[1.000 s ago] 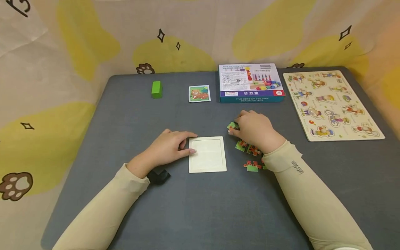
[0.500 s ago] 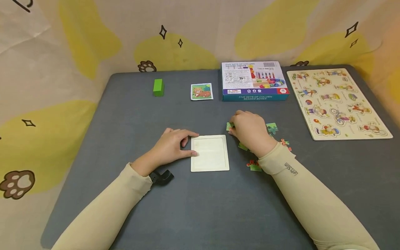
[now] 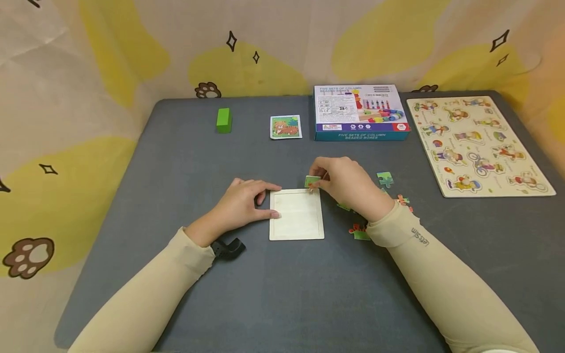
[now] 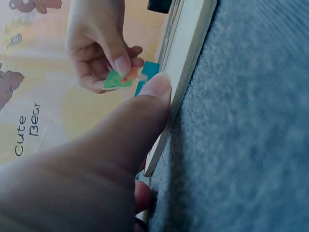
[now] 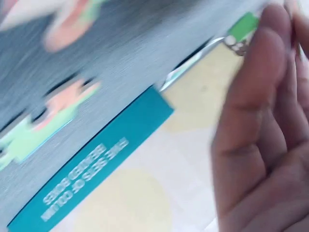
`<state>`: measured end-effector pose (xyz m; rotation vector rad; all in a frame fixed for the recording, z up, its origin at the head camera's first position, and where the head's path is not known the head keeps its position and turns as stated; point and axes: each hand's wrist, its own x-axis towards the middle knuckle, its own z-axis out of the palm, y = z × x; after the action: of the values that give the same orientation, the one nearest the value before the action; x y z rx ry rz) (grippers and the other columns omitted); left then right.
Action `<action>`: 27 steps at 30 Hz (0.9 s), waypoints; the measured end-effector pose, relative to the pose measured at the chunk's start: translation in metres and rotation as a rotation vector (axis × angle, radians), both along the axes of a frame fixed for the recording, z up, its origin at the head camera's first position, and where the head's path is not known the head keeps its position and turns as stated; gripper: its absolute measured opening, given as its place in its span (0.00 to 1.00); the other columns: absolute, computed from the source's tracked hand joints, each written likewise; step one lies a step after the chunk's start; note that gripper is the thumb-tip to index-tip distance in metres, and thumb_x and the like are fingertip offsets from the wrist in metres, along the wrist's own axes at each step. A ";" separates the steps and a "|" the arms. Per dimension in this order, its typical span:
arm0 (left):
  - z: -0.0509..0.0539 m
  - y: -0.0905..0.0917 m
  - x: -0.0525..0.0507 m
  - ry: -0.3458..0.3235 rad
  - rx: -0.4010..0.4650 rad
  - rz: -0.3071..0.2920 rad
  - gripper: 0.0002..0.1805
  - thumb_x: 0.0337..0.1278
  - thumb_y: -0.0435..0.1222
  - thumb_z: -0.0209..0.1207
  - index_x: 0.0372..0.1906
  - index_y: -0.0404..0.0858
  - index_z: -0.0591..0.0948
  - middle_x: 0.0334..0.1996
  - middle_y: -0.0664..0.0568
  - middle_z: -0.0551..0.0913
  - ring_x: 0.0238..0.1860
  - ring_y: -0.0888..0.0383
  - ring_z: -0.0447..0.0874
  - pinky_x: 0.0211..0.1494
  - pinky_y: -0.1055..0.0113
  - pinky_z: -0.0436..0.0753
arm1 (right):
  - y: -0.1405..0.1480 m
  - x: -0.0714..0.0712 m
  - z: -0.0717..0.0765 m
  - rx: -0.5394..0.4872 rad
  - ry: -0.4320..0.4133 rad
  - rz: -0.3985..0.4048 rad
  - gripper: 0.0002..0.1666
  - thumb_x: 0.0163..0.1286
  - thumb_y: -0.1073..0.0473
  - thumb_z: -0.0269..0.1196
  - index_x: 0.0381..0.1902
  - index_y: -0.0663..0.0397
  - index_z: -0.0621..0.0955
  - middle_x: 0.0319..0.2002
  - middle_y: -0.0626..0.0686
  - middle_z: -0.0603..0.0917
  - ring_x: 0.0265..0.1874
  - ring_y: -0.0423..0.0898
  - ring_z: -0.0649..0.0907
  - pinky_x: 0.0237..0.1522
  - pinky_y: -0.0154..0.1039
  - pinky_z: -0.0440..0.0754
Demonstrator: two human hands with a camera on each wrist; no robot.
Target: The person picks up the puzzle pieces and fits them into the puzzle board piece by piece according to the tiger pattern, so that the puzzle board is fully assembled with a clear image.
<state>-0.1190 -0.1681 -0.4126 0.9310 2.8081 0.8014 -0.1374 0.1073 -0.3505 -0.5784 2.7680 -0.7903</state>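
A pale square puzzle tray (image 3: 296, 215) lies flat on the grey table. The left hand (image 3: 234, 211) holds its left edge, thumb on the rim and index finger at the upper left corner; the thumb also shows on the edge in the left wrist view. Above the tray's upper right corner, the right hand (image 3: 350, 186) pinches a green and orange puzzle piece (image 3: 311, 181), seen in the left wrist view as a tilted piece (image 4: 119, 80) between thumb and fingers. Other loose pieces (image 3: 385, 179) lie around the right wrist, some partly hidden beneath it.
Along the back stand a green block (image 3: 223, 120), a small bear picture card (image 3: 285, 127) and a bead box (image 3: 361, 113). A wooden picture board (image 3: 478, 147) lies at the right. A patterned cloth (image 3: 265, 49) hangs behind the table.
The right hand has lifted a piece from the table and moved left with it to the tray's upper right corner. The left hand keeps its hold on the tray.
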 end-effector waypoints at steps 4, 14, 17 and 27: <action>0.000 0.001 -0.001 0.011 -0.002 0.003 0.34 0.53 0.53 0.78 0.63 0.45 0.85 0.27 0.59 0.69 0.27 0.61 0.64 0.45 0.56 0.58 | -0.006 0.008 0.003 0.018 -0.054 0.066 0.10 0.67 0.64 0.75 0.40 0.51 0.83 0.33 0.50 0.85 0.29 0.48 0.80 0.33 0.43 0.78; 0.000 -0.002 -0.002 0.008 -0.032 -0.034 0.36 0.56 0.55 0.75 0.67 0.45 0.82 0.29 0.58 0.70 0.30 0.61 0.66 0.48 0.55 0.59 | -0.012 0.015 -0.001 0.122 -0.064 0.126 0.12 0.65 0.56 0.77 0.35 0.50 0.82 0.27 0.48 0.80 0.24 0.46 0.77 0.29 0.41 0.72; -0.001 -0.006 -0.003 0.012 -0.040 -0.076 0.40 0.54 0.57 0.76 0.69 0.45 0.80 0.30 0.59 0.70 0.32 0.61 0.66 0.49 0.54 0.58 | -0.013 0.023 0.004 0.242 0.029 0.123 0.11 0.66 0.54 0.77 0.37 0.51 0.86 0.32 0.49 0.82 0.27 0.47 0.79 0.31 0.43 0.77; -0.002 -0.011 -0.007 0.050 -0.045 -0.151 0.44 0.50 0.58 0.77 0.71 0.44 0.79 0.31 0.60 0.69 0.33 0.62 0.66 0.50 0.54 0.59 | -0.020 0.054 0.022 0.629 0.052 0.325 0.27 0.68 0.48 0.72 0.63 0.47 0.86 0.66 0.51 0.82 0.60 0.56 0.81 0.61 0.59 0.75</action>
<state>-0.1264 -0.1795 -0.4148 1.1546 2.7435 0.7013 -0.0832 0.0870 -0.3284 -0.8731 2.6442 0.1671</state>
